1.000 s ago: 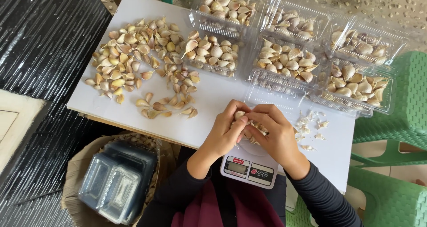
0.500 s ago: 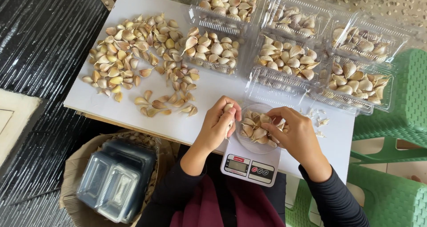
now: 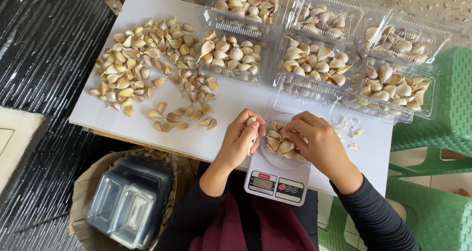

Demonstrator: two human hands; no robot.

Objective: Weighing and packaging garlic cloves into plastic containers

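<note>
Both hands sit closer over the scale (image 3: 278,174) than half a second ago; the left hand (image 3: 241,141) now pinches one garlic clove (image 3: 251,120) at the dish's edge; the right hand (image 3: 314,141) grips into the pale, papery cloves (image 3: 280,143) heaped in the clear dish (image 3: 268,157).

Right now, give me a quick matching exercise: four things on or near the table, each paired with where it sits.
Things:
1. loose garlic pile
2. kitchen scale
3. stack of empty clear trays
4. green plastic chair

Places:
A. right of the table
B. in a basket below the table's left front edge
C. table's left half
D. table's front edge, under both hands

Pairs: 1-C, 2-D, 3-B, 4-A
</note>
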